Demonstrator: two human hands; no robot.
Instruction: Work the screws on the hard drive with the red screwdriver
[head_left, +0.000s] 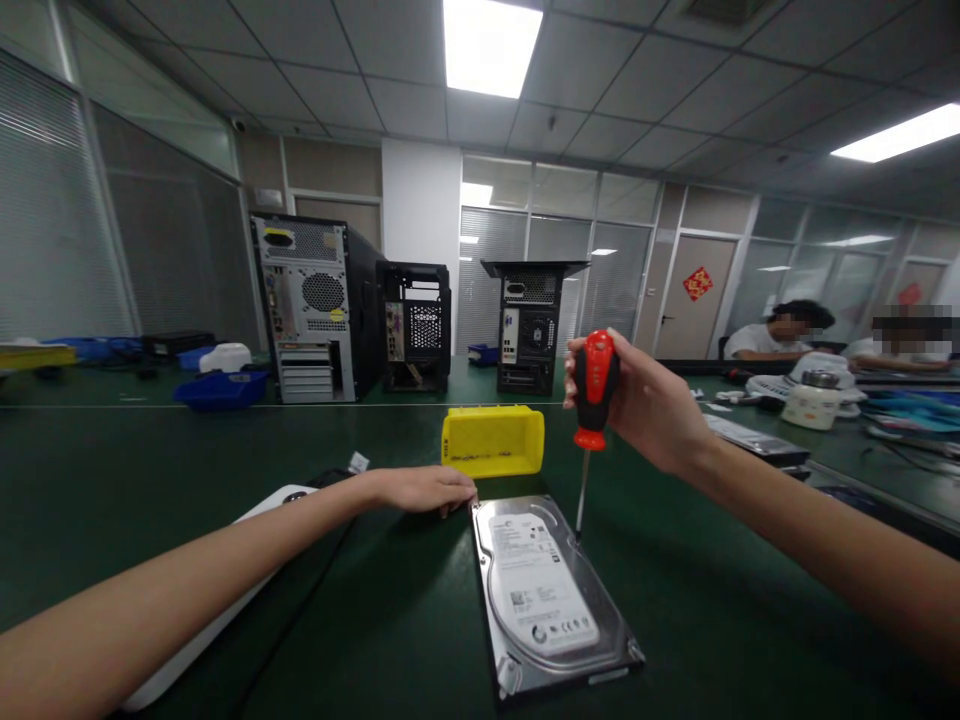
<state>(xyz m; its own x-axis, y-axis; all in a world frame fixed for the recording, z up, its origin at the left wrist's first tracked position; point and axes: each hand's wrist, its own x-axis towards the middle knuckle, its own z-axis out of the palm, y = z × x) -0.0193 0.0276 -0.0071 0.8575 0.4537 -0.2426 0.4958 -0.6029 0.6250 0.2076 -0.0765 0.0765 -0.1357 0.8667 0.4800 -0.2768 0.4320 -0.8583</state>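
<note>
A silver hard drive (536,585) with a white label lies flat on the green table. My right hand (649,405) is closed around the red and black handle of a screwdriver (598,385), held upright. Its shaft points down and the tip meets the drive's upper right edge; any screw there is too small to make out. My left hand (427,490) rests low over the table, its bent fingers at the drive's far left corner. The fingertips are partly hidden. Just behind the drive, a yellow bin (493,442) faces me with small dark bits inside.
Computer cases (311,300) stand along the back. A blue bin (221,390) sits left of them. Beneath my left forearm lie a white flat object (202,640) and a black cable (304,600). Another drive (757,440) and a jar (814,400) are at right; two people sit beyond.
</note>
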